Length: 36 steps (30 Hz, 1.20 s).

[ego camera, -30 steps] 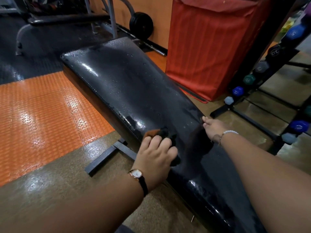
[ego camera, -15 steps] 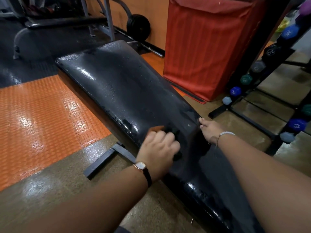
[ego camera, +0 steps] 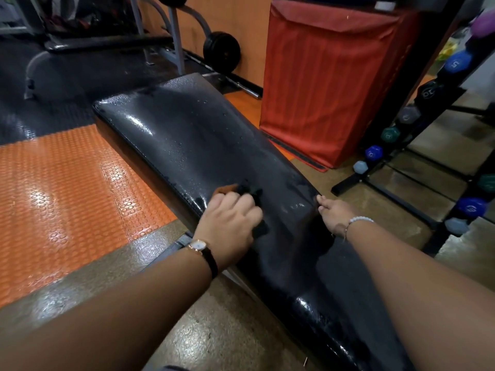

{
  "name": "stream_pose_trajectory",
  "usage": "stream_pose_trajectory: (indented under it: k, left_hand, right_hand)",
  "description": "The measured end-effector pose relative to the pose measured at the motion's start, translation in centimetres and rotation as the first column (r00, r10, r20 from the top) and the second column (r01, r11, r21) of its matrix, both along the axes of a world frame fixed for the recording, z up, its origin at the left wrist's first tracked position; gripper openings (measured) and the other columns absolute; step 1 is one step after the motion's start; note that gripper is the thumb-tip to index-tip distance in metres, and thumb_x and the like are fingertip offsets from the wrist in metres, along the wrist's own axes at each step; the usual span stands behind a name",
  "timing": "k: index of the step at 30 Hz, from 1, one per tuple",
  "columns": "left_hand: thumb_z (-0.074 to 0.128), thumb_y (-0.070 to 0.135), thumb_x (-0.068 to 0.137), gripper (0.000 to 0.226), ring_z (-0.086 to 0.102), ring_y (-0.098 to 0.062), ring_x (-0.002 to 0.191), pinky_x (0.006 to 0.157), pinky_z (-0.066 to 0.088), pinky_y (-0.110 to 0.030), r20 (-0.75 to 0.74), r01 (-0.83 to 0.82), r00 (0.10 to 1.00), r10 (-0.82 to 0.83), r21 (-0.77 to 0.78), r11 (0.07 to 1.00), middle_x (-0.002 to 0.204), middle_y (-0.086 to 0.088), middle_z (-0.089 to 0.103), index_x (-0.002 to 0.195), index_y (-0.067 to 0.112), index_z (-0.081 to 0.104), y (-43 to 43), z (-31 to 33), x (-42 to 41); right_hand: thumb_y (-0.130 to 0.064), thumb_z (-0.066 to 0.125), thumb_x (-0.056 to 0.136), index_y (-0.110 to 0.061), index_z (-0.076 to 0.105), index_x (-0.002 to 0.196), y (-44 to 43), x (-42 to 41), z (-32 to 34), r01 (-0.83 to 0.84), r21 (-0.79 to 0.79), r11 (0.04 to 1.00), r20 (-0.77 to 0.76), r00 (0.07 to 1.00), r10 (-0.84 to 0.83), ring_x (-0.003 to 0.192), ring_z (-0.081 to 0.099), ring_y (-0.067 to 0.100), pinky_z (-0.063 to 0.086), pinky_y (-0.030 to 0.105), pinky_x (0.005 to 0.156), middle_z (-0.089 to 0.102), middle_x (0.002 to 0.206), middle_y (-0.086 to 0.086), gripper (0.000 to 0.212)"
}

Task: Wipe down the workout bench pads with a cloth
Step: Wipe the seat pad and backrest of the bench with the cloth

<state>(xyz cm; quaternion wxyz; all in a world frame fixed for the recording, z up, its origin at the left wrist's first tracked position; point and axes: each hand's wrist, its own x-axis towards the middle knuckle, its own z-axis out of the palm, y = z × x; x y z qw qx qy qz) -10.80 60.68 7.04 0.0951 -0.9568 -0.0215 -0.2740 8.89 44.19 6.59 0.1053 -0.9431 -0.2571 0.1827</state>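
Observation:
A long black bench pad, shiny and speckled with droplets, runs from the far left to the near right. My left hand, with a watch on the wrist, grips a dark cloth with an orange patch and presses it on the pad's near left part. My right hand, with a bead bracelet, rests on the pad's right edge with its fingers over the side. A nearer black pad continues toward me under my right forearm.
An orange studded mat lies left of the bench. A red fabric-covered box stands behind it. A dumbbell rack with coloured dumbbells is at the right. Another bench frame and a weight plate are at the back.
My left hand with the cloth has moved a little up the pad. The view has shifted slightly; my right hand stays on the pad's right edge.

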Motion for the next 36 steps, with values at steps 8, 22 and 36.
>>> stream_pose_trajectory:
  k: [8, 22, 36]
  left_hand:
    - [0.047, 0.018, 0.071, 0.011, 0.049, -0.023, 0.072, 0.073, 0.039, -0.037, -0.036, 0.165, 0.985, -0.168, -0.055, 0.985, 0.077, 0.001, 0.05, 0.075, 0.022, 0.057, -4.9, -2.6, -1.9]
    - [0.053, 0.02, 0.068, 0.003, 0.049, -0.025, 0.069, 0.068, 0.038, -0.038, -0.004, 0.035, 0.999, -0.035, -0.069, 0.997, 0.074, 0.0, 0.05, 0.072, 0.02, 0.053, -3.9, -1.9, 0.0]
    - [0.075, 0.047, 0.049, 0.061, 0.05, -0.022, 0.089, 0.082, 0.041, -0.036, 0.069, 0.041, 0.998, -0.009, -0.487, 0.873, 0.101, -0.002, 0.049, 0.096, 0.021, 0.047, -2.2, -0.7, -1.5]
  right_hand:
    - [-0.019, 0.028, 0.1, -0.019, 0.028, 0.144, -0.2, -0.1, -0.3, 0.033, 0.033, 0.999, -0.012, 0.999, -0.033, 0.14, 0.021, 0.02, 0.019, 0.028, 0.11, 0.018, 0.155, -0.003, 0.044]
    - [-0.02, 0.027, 0.1, -0.019, 0.028, 0.144, -0.2, 0.0, -0.5, 0.043, 0.044, 0.998, -0.038, 0.998, -0.041, 0.14, 0.022, 0.021, 0.019, 0.03, 0.111, 0.017, 0.155, -0.004, 0.044]
    - [0.003, 0.039, 0.087, -0.024, 0.058, 0.12, 1.9, -17.9, -0.6, 0.201, 0.799, 0.567, -0.192, 0.978, -0.076, 0.111, 0.042, -0.016, 0.024, -0.002, 0.095, 0.048, 0.124, -0.018, 0.047]
